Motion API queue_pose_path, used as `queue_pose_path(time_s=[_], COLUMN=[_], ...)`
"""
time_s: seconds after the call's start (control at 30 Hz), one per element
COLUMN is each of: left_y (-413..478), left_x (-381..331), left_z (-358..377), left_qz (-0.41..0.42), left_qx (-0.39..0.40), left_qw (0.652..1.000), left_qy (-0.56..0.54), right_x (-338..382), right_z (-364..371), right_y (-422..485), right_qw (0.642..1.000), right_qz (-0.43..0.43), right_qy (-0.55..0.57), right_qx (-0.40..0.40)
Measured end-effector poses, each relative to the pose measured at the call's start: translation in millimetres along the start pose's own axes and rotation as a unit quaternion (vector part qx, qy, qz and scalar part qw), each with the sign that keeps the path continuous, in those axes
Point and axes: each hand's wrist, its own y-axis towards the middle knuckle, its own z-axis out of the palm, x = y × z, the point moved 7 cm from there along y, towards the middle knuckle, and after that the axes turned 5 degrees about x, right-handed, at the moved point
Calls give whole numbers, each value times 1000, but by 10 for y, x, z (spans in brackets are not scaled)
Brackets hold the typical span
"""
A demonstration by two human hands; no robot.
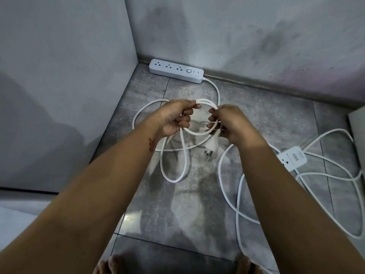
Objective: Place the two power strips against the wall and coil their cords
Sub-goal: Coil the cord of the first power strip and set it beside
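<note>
1. Bare toes (110, 264) show at the bottom edge, standing on the grey tiled floor (158, 214).
2. Left hand (173, 117): fingers curled nearly closed around a bundle of white cord (184, 155); thumb and forefinger pinch the top of the loops. One long loop hangs from this fist down toward the floor.
3. Right hand (229, 123): fingers bent in tight, pinching the same cord where the loops cross; the grip is closed, though the palm side is hidden.
4. The cord's plug (210, 146) dangles just below the right hand, prongs pointing down and left.
5. Between the two hands the cord forms a small raised coil; wider slack lies on the floor to the left, under the left wrist.
6. Second power strip (294, 158) lies flat on the floor to the right, partly hidden behind the right forearm, well away from the wall. Its own cord (237, 194) sprawls in loose, crossing loops around it, uncoiled.
7. First power strip (176, 70) lies beyond the hands, its long side close against the base of the far wall (237, 36), near the corner; sockets face up. Its cord leaves the right end and curves down to the hands.
</note>
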Motion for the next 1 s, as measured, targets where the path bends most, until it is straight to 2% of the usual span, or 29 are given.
queue_pose_path(time_s=[0.17, 0.37, 0.47, 0.63, 0.73, 0.87, 1.0], left_y=[-19, -41, -30, 15, 1, -34, -121], left_x=[-41, 97, 100, 84, 68, 168, 430], left_z=[-15, -17, 1, 38, 21, -151, -314], left_qz=[-14, -55, -26, 3, 2, -35, -83], left_qx=[-6, 28, 13, 1, 1, -15, 31], left_qw=[997, 996, 999, 994, 991, 976, 970], left_qy=[76, 59, 22, 105, 136, 212, 226], right_x=[36, 68, 81, 181, 226, 228, 278], right_z=[42, 1, 15, 32, -45, -194, -395], right_y=[26, 41, 54, 20, 52, 90, 125], right_qw=[998, 999, 999, 998, 995, 992, 977], right_qz=[-33, -48, -46, -42, -67, -98, -126], right_qy=[-44, -5, 0, -48, -67, 33, 81], right_qx=[39, -13, -12, 19, -15, -75, -154])
